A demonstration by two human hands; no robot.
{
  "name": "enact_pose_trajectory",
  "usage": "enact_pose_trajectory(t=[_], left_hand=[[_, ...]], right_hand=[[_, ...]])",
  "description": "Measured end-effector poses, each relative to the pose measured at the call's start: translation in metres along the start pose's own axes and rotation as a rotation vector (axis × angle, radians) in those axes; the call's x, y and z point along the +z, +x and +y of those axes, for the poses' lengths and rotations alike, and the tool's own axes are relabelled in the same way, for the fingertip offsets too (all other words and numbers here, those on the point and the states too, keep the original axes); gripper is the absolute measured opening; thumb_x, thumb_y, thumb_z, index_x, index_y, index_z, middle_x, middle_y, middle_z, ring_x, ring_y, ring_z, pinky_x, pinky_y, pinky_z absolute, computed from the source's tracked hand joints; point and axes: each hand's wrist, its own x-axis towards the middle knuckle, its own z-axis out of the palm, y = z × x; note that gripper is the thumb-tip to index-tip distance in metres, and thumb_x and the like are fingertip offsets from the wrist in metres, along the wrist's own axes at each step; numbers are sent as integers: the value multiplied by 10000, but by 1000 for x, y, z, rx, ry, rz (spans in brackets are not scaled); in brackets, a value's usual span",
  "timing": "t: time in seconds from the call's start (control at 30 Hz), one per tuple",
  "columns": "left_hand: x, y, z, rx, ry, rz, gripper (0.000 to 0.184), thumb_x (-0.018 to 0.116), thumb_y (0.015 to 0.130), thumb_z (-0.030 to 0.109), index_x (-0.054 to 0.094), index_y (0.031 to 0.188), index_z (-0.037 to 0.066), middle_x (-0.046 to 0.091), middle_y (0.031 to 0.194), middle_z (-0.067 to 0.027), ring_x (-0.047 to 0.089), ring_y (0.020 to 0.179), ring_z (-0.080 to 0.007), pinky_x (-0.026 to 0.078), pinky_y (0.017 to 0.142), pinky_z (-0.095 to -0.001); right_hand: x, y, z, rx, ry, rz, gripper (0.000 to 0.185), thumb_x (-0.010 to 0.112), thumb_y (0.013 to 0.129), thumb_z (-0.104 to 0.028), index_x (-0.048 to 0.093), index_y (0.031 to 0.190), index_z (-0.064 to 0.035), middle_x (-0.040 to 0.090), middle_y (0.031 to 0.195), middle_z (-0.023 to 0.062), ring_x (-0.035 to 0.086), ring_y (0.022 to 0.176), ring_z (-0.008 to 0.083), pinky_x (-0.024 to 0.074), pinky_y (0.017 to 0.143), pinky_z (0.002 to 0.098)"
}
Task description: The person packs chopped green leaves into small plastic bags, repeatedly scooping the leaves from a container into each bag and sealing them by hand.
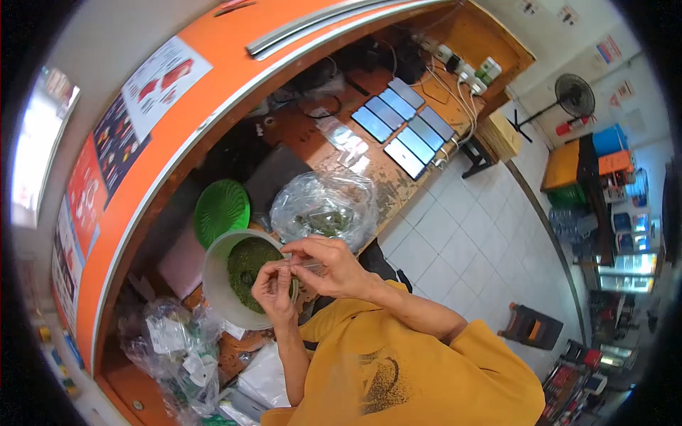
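Observation:
My left hand (275, 292) is closed in a pinch at the rim of a whitish round tub (215, 273). Fine green shredded leaf (249, 266) lies inside the tub. My right hand (330, 266) meets it fingertip to fingertip, also pinching. Between them shows a small piece of thin clear plastic (310, 266), perhaps a little bag; its shape is mostly hidden by the fingers. Just beyond my right hand sits a large clear plastic bag (348, 192) with more green leaf in it. A green ridged plastic lid or dish (222, 211) stands beside the tub.
Several phones (412, 153) with lit screens lie on the worn wooden desk (387, 186), near charging cables (455, 89). Crumpled plastic bags (177, 348) are at lower left. An orange counter panel (213, 53) curves along the far side. A dark stool (531, 326) stands on the tiled floor.

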Motion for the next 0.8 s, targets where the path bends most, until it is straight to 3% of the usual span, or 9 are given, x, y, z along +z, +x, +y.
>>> enact_pose_trajectory(t=[0.07,0.17,0.33,0.43,0.47,0.53,0.6,0.73,0.8], left_hand=[[1,3,5,-26,-29,-43,93,717,986,58,702,996,-33,709,983,-99,645,894,-134,496,842,-262],[55,15,-13,-84,7,26,72,698,992,39,699,990,-33,699,932,-63,632,865,-115,491,821,-253],[65,50,-41,-138,122,132,180,739,985,117,689,1062,-38,716,952,-62,635,876,-119,504,846,-275],[78,57,-86,-200,581,-124,254,748,976,133,697,1155,-39,732,1013,-105,668,956,-205,514,918,-338],[84,56,-100,-146,750,-188,436,773,949,144,648,1334,-17,714,1183,-163,655,1104,-282,494,994,-391],[98,51,-105,-160,703,-147,565,789,929,143,577,1432,-3,669,1286,-190,628,1173,-293,478,1023,-401],[106,48,-99,-222,676,-137,730,808,906,135,464,1539,14,608,1393,-195,594,1233,-294,458,1062,-408],[102,35,-81,-240,677,-28,693,792,923,122,472,1526,4,617,1365,-180,599,1218,-263,461,1057,-393],[90,23,-80,-264,606,39,677,780,933,111,468,1524,-1,621,1352,-165,603,1198,-234,474,1033,-371]], right_hand=[[4,-6,-2,18,-10,84,302,771,885,-24,719,1181,-5,743,915,123,740,821,221,583,754,327],[-56,-19,15,150,10,170,291,778,877,-2,718,1161,6,742,888,116,733,805,191,576,732,322],[-136,-59,87,434,77,460,259,746,885,-16,716,1143,-20,764,902,64,699,802,91,562,741,289],[-175,-41,169,602,-194,459,341,768,864,-78,713,1200,-47,773,949,117,730,810,156,569,791,320],[-181,-27,197,672,-313,410,386,782,851,-106,707,1226,-53,774,977,138,744,822,190,571,841,348],[-180,-5,276,487,-478,420,354,818,818,-112,722,1123,41,755,905,174,752,831,271,580,761,355],[-173,19,344,391,-660,444,353,834,784,-123,727,1080,37,757,943,203,748,839,324,583,755,391],[-155,38,403,319,-910,550,212,797,752,-101,733,909,26,749,882,223,731,779,361,578,722,430],[-160,36,436,481,-726,480,113,743,760,-75,722,829,12,735,805,208,728,743,351,576,711,426]])
